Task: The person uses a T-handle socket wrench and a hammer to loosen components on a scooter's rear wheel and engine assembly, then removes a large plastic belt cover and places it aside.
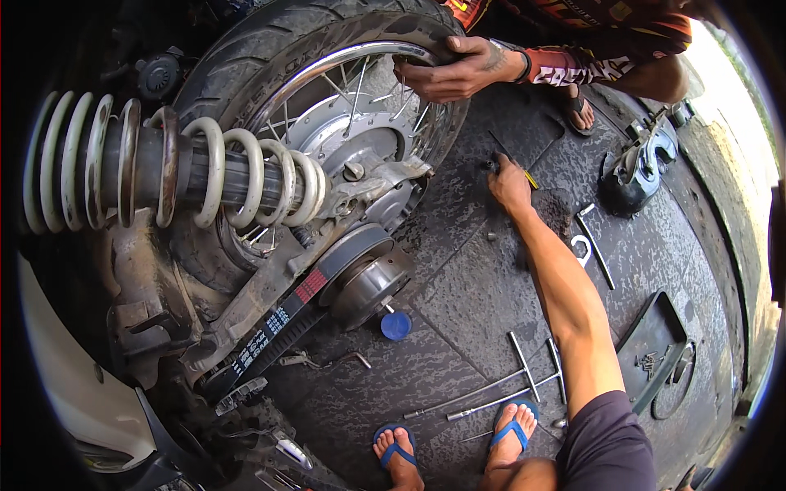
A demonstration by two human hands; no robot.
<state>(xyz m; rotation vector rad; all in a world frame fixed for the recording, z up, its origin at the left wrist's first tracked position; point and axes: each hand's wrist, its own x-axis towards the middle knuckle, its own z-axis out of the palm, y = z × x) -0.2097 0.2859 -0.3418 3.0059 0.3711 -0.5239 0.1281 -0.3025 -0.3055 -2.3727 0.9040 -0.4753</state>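
Presently, the worker's right hand is at floor level, with its fingers bent at a small dark part; from this side I cannot tell whether they are pinching it or only touching it. The part lies on or just above the dark floor, to the right of the wheel. A yellow-handled tool lies just beside the same hand. The left hand is out of view, so I cannot tell its finger state. Opposite, a co-worker's hand bears on the wheel's tyre and rim, fingers hooked inward. Nearest the right forearm: a pale ring-shaped tool and a slim bar tool; toward the sandalled feet, two T-handled wrenches. A dark tray holds small loose hardware. Left of these, a ribbed drive belt runs around a pulley behind a metal drum.
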